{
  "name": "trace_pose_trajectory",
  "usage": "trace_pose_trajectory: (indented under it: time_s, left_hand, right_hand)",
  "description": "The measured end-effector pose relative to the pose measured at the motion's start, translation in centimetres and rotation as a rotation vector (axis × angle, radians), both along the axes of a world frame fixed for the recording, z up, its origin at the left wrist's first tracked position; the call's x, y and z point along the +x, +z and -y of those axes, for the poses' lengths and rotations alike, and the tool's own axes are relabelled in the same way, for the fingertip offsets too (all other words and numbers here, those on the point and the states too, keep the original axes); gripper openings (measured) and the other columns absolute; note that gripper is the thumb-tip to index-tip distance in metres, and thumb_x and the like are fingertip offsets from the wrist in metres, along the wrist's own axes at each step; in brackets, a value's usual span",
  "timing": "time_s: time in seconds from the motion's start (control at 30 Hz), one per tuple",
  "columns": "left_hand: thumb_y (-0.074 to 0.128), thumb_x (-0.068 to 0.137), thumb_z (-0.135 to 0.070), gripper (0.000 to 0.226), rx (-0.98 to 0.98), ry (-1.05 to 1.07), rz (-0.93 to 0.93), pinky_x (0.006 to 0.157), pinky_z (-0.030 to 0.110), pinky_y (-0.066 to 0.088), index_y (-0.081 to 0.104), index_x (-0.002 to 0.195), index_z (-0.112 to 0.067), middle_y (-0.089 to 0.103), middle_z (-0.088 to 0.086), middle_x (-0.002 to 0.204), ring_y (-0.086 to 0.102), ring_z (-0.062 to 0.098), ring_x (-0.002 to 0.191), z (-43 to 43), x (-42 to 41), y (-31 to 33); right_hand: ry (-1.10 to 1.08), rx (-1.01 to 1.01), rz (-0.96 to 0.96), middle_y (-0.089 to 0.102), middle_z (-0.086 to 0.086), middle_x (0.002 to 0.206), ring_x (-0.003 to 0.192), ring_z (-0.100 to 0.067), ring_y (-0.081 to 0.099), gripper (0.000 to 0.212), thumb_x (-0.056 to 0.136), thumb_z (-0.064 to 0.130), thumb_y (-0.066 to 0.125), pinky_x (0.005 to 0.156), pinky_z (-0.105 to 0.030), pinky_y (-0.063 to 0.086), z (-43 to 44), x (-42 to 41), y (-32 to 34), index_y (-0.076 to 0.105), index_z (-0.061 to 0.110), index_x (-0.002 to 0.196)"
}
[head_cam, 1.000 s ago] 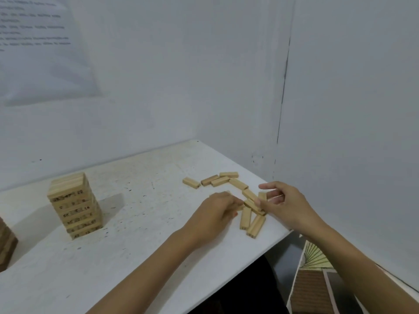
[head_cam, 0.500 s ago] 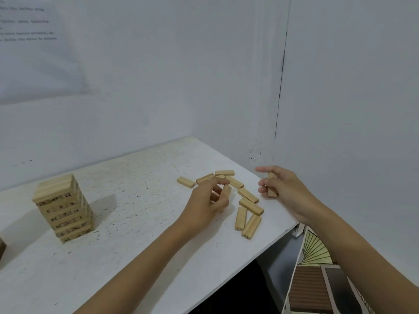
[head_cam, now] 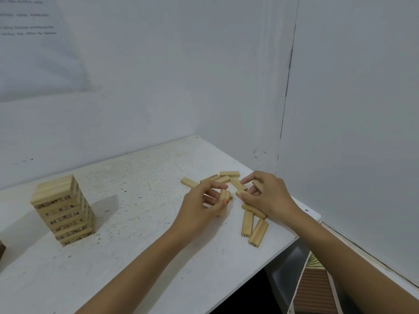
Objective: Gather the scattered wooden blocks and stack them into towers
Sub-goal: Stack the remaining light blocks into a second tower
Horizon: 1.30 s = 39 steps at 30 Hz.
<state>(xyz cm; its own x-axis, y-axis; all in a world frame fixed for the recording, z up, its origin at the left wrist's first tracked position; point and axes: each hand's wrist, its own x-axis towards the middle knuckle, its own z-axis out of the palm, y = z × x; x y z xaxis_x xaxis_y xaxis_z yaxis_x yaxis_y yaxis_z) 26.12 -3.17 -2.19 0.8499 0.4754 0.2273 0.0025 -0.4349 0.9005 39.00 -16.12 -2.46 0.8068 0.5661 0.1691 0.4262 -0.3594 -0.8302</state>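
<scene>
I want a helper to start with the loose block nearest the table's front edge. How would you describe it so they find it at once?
Start at the white table and go to its right end, where loose wooden blocks lie scattered by the two hands. Two blocks lie side by side nearest the person, below the right hand. The wanted block is the right one of that pair, leaning slightly and reaching closest to the table's edge.

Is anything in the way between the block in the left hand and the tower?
Nothing visible. The left hand holds a wooden block, and the white table between it and the numbered block tower looks bare. The loose blocks lie on the other side, near the right hand.
</scene>
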Motion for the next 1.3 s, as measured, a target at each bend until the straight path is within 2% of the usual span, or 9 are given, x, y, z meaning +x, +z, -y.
trace_pose_trajectory:
  time_s: [0.23,0.4,0.6,0.7,0.8,0.93,1.1,1.23,1.3]
  left_hand:
    - [0.069,0.085,-0.008,0.021,-0.061,0.04,0.01,0.07,0.028,0.058,0.069,0.101,-0.021,0.063,-0.001,0.081,0.066,0.024,0.073,-1.2,-2.8,0.5]
    - [0.071,0.083,-0.009,0.017,-0.117,0.098,0.001,0.075,0.035,0.056,0.071,0.096,-0.021,0.066,0.008,0.083,0.068,0.031,0.076,-2.7,-6.2,0.8]
    - [0.07,0.084,-0.005,0.016,-0.223,0.219,-0.017,0.065,0.025,0.056,0.071,0.096,-0.015,0.062,0.001,0.074,0.065,0.016,0.069,-5.0,-10.3,0.6]
    - [0.069,0.085,-0.007,0.016,-0.253,0.268,-0.035,0.071,0.03,0.057,0.071,0.097,-0.016,0.063,-0.002,0.074,0.065,0.014,0.07,-5.9,-12.3,0.6]
    - [0.067,0.086,-0.008,0.016,-0.271,0.323,-0.058,0.075,0.028,0.054,0.071,0.097,-0.018,0.061,-0.008,0.072,0.064,0.012,0.07,-6.6,-14.2,0.6]
    - [0.067,0.086,-0.009,0.015,-0.249,0.382,-0.096,0.073,0.02,0.053,0.071,0.097,-0.02,0.063,-0.01,0.071,0.065,0.011,0.073,-7.3,-16.4,0.5]
    - [0.069,0.084,-0.01,0.016,-0.158,0.401,-0.139,0.066,0.009,0.045,0.071,0.096,-0.02,0.063,-0.002,0.082,0.059,0.004,0.075,-7.5,-18.2,0.3]
    - [0.069,0.085,-0.008,0.012,-0.114,0.433,-0.139,0.054,0.006,0.04,0.071,0.094,-0.016,0.056,0.0,0.08,0.049,-0.008,0.057,-7.0,-18.2,-0.2]
    - [0.068,0.086,-0.014,0.01,-0.06,0.431,-0.154,0.056,0.006,0.04,0.071,0.094,-0.019,0.057,-0.001,0.083,0.048,-0.008,0.059,-7.2,-18.2,-0.2]
  right_hand:
    - [0.165,0.259,-0.139,0.065,0.001,0.088,0.069,-0.003,0.063,0.025,0.084,0.019,0.074,0.058,-0.013,0.05,-1.6,-1.6,1.7,0.067,0.028,0.106]
    - [0.432,0.187,-0.301,0.066,-0.001,0.091,0.077,-0.004,0.064,0.032,0.085,0.017,0.073,0.074,-0.022,0.054,-4.3,-4.0,2.0,0.066,0.03,0.113]
    - [0.558,0.072,-0.431,0.055,0.003,0.08,0.063,-0.012,0.061,0.025,0.09,0.015,0.067,0.061,-0.023,0.046,-8.0,-7.5,1.9,0.063,0.018,0.114]
    - [0.63,0.013,-0.431,0.058,0.006,0.067,0.056,-0.007,0.056,0.022,0.089,0.016,0.069,0.057,-0.024,0.041,-9.6,-9.2,2.1,0.065,0.011,0.11]
    - [0.671,-0.026,-0.451,0.06,-0.003,0.071,0.059,-0.007,0.057,0.022,0.085,0.013,0.073,0.055,-0.015,0.047,-10.9,-10.5,2.3,0.067,0.005,0.104]
    - [0.712,-0.133,-0.395,0.059,0.002,0.055,0.046,-0.005,0.05,0.021,0.084,0.012,0.074,0.043,-0.012,0.036,-12.4,-11.5,2.5,0.069,0.004,0.103]
    - [0.754,-0.163,-0.335,0.063,0.001,0.062,0.047,0.0,0.053,0.019,0.085,0.013,0.074,0.046,-0.01,0.039,-13.7,-12.6,2.5,0.069,0.005,0.102]
    - [0.682,-0.206,-0.023,0.051,0.017,0.081,0.074,0.002,0.049,0.019,0.082,0.031,0.075,0.058,-0.013,0.033,-14.0,-13.1,1.4,0.067,0.021,0.096]
    - [0.667,-0.207,-0.016,0.053,0.017,0.087,0.079,0.0,0.049,0.017,0.087,0.039,0.067,0.062,-0.016,0.034,-13.9,-13.0,1.0,0.063,0.026,0.098]
